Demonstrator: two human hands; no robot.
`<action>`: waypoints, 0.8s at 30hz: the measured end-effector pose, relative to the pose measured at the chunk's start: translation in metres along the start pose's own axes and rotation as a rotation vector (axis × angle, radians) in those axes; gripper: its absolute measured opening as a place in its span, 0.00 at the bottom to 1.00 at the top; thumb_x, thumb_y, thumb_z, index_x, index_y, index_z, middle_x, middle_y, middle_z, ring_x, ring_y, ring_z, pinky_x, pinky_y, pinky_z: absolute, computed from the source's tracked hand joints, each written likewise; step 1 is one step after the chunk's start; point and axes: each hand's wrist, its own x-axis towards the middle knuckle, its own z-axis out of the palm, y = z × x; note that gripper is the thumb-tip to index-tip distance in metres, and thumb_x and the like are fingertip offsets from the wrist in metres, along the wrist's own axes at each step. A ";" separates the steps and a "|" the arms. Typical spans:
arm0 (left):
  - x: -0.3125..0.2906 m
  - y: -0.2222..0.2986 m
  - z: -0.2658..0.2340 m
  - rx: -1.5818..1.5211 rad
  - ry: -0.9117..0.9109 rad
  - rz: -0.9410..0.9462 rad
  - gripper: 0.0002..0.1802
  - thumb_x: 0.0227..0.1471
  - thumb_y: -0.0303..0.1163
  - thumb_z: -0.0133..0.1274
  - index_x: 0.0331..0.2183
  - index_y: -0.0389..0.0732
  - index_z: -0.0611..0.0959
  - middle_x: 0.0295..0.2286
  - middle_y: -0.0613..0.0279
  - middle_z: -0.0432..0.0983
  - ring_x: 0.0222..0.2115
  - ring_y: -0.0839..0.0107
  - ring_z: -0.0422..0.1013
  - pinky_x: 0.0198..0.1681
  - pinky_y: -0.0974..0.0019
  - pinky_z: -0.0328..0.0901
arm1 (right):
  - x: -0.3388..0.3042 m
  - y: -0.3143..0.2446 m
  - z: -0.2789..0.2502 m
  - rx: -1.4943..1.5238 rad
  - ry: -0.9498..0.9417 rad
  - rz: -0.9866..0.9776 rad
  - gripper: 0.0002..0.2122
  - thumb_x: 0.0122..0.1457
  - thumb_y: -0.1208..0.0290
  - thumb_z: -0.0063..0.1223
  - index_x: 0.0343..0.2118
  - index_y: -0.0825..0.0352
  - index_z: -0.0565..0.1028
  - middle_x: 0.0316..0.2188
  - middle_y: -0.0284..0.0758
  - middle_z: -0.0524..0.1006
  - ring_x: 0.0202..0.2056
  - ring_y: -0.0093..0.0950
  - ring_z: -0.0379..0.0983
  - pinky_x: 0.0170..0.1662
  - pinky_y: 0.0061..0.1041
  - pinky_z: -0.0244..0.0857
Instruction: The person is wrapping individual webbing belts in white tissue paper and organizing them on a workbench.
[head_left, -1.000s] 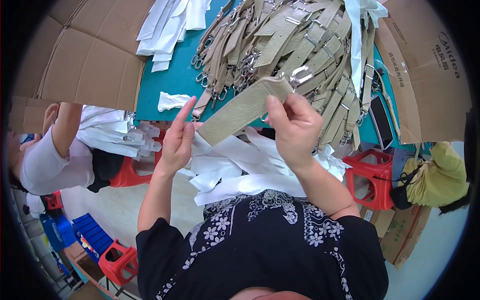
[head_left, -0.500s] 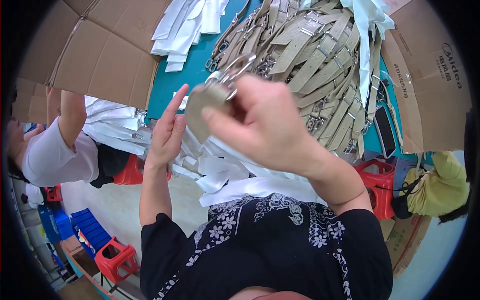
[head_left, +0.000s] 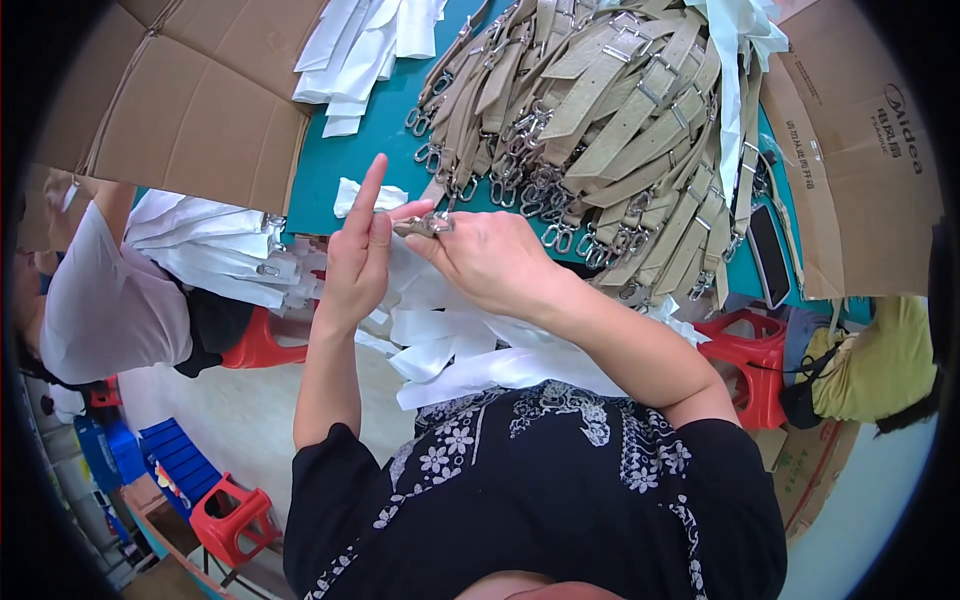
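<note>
My right hand (head_left: 500, 258) is closed on the end of a beige strap (head_left: 405, 226), with a silver metal clasp (head_left: 434, 224) showing at the fingertips. Most of the held strap is hidden by the hands. Right beside the clasp, my left hand (head_left: 358, 250) is upright with its index finger stretched out and thumb alongside; it meets the strap's end. Beyond my hands lies a large heap of beige straps (head_left: 610, 130) with silver buckles and hooks. A small white piece (head_left: 370, 197) rests on the teal table (head_left: 345, 165) just behind my left hand.
White strips lie at the back (head_left: 375, 50), and crumpled white sheets (head_left: 460, 345) gather before my torso. Cardboard boxes stand left (head_left: 200, 100) and right (head_left: 850, 150). A phone (head_left: 770, 255) lies at the right edge. Co-workers sit left (head_left: 110, 290) and right (head_left: 870, 360).
My right hand has come down and left, bringing the strap's metal end against my left hand. My left hand has shifted slightly right. The left co-worker's arm has moved.
</note>
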 end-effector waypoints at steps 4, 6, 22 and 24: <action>-0.001 -0.007 0.002 0.202 0.017 -0.006 0.25 0.59 0.31 0.34 0.57 0.43 0.54 0.34 0.61 0.78 0.16 0.84 0.56 0.21 0.78 0.56 | -0.003 0.015 -0.006 0.130 -0.115 0.048 0.16 0.57 0.58 0.42 0.29 0.67 0.74 0.21 0.42 0.75 0.24 0.39 0.73 0.27 0.35 0.66; -0.003 -0.005 0.003 0.218 0.011 0.013 0.25 0.59 0.31 0.35 0.58 0.43 0.54 0.35 0.62 0.78 0.14 0.84 0.51 0.18 0.78 0.53 | -0.007 0.013 -0.011 0.442 0.211 0.006 0.13 0.56 0.62 0.46 0.27 0.69 0.75 0.16 0.41 0.72 0.18 0.35 0.68 0.21 0.29 0.60; -0.013 -0.019 0.017 -0.252 0.015 -0.020 0.27 0.60 0.32 0.31 0.58 0.39 0.47 0.42 0.47 0.71 0.44 0.68 0.68 0.49 0.69 0.59 | -0.014 0.004 0.010 0.625 0.368 0.001 0.07 0.50 0.69 0.54 0.23 0.68 0.77 0.15 0.38 0.73 0.17 0.25 0.68 0.21 0.23 0.60; -0.015 -0.021 0.022 -0.393 0.007 0.000 0.27 0.60 0.32 0.31 0.59 0.40 0.45 0.44 0.45 0.69 0.45 0.65 0.67 0.49 0.67 0.60 | -0.009 0.008 0.020 0.614 0.326 0.046 0.07 0.49 0.69 0.54 0.22 0.68 0.76 0.16 0.39 0.73 0.19 0.30 0.71 0.23 0.25 0.62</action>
